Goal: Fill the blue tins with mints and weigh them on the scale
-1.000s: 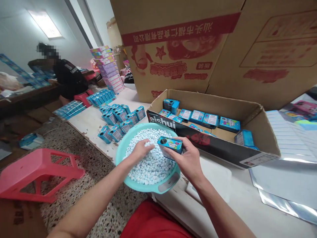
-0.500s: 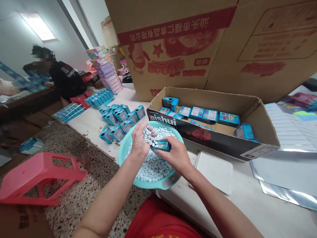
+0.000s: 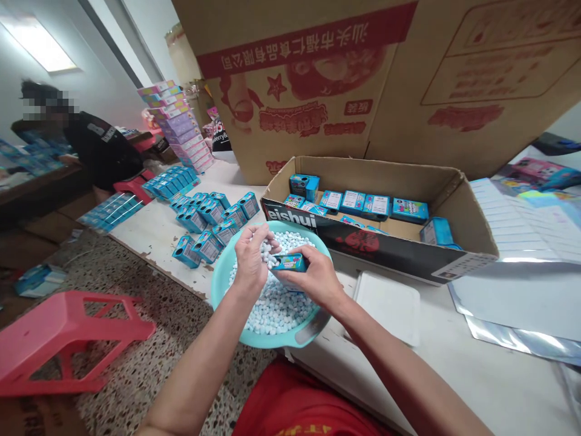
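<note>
A turquoise basin (image 3: 218, 284) holds many small white pellets (image 3: 276, 312). Above it my left hand (image 3: 252, 257) is cupped round a heap of these pellets, its fingers against the end of a small blue box (image 3: 290, 262). My right hand (image 3: 318, 277) grips that box, which lies tilted with its end towards the left palm. Left of the basin stand several blue boxes (image 3: 211, 245) in rows on the white table (image 3: 458, 375). Behind the basin a long open carton (image 3: 385, 254) holds more blue boxes (image 3: 410, 209).
A white lid (image 3: 388, 307) lies right of the basin, with silvery sheets (image 3: 512, 297) further right. A large cardboard box (image 3: 318, 79) rises behind. A stack of coloured boxes (image 3: 181, 124), a red stool (image 3: 68, 339) and a seated person (image 3: 104, 148) are at the left.
The view has shifted slightly. The fingers of my left hand have drawn closer together, and fewer pellets show in it. My right hand still holds the blue box beside it.
</note>
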Demonstrator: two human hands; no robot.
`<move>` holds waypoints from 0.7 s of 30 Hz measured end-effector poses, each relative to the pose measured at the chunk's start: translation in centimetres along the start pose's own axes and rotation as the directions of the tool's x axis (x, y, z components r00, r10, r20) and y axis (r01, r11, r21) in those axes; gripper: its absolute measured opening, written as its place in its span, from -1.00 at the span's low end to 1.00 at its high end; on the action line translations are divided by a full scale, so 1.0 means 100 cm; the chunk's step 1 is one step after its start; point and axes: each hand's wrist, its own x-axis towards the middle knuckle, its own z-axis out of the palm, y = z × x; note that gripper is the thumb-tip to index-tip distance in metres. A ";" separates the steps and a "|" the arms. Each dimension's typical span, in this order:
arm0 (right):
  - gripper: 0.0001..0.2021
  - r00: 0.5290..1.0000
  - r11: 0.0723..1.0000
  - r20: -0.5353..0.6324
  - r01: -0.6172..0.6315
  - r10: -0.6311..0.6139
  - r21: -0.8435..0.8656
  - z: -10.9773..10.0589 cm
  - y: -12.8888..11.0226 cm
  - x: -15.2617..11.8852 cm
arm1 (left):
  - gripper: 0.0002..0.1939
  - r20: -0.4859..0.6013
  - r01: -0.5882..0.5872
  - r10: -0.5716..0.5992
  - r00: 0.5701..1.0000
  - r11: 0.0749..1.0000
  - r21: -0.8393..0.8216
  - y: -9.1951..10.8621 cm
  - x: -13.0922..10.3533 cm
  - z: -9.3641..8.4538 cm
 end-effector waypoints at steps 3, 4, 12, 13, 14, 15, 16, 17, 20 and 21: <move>-0.75 1.000 1.000 -0.004 -0.010 0.010 0.017 0.000 -0.001 0.001 | -0.67 0.005 -0.003 0.003 1.000 1.000 0.006 0.000 -0.001 0.001; -0.75 1.000 1.000 -0.009 -0.010 0.010 0.020 0.000 -0.001 0.001 | -0.67 0.007 -0.012 0.012 1.000 1.000 0.002 0.001 -0.001 0.002; -0.74 1.000 0.998 -0.013 -0.026 0.027 0.062 -0.001 0.003 0.002 | -0.69 0.043 -0.028 0.027 0.999 0.999 0.027 -0.002 -0.001 0.007; -0.76 1.000 0.997 -0.010 -0.028 0.029 0.071 -0.002 0.003 0.001 | -0.69 0.050 -0.021 0.020 0.999 0.999 0.026 -0.002 -0.001 0.008; -0.77 1.000 0.996 -0.011 -0.028 0.029 0.079 -0.002 0.003 0.001 | -0.70 0.052 -0.021 0.020 0.998 1.000 0.023 -0.002 -0.002 0.008; -0.77 0.999 0.996 -0.014 -0.027 0.029 0.084 -0.003 0.003 0.001 | -0.70 0.050 -0.027 0.026 0.998 0.999 0.022 -0.003 -0.002 0.009; -0.77 0.999 0.996 -0.020 -0.024 0.025 0.081 -0.003 0.003 0.001 | -0.70 0.045 -0.038 0.037 0.998 0.999 0.025 -0.003 -0.002 0.009; -0.76 1.000 0.997 -0.025 -0.016 0.018 0.074 -0.003 0.003 0.001 | -0.70 0.040 -0.051 0.050 0.998 0.998 0.031 -0.003 -0.002 0.010; -0.74 0.999 0.999 -0.031 -0.002 0.003 0.048 -0.002 0.002 0.000 | -0.70 0.024 -0.074 0.073 0.997 0.996 0.047 -0.004 -0.003 0.010; -0.74 1.000 0.999 -0.031 0.002 0.000 0.043 -0.001 0.001 0.000 | -0.70 0.020 -0.074 0.073 0.997 0.996 0.054 -0.004 -0.004 0.010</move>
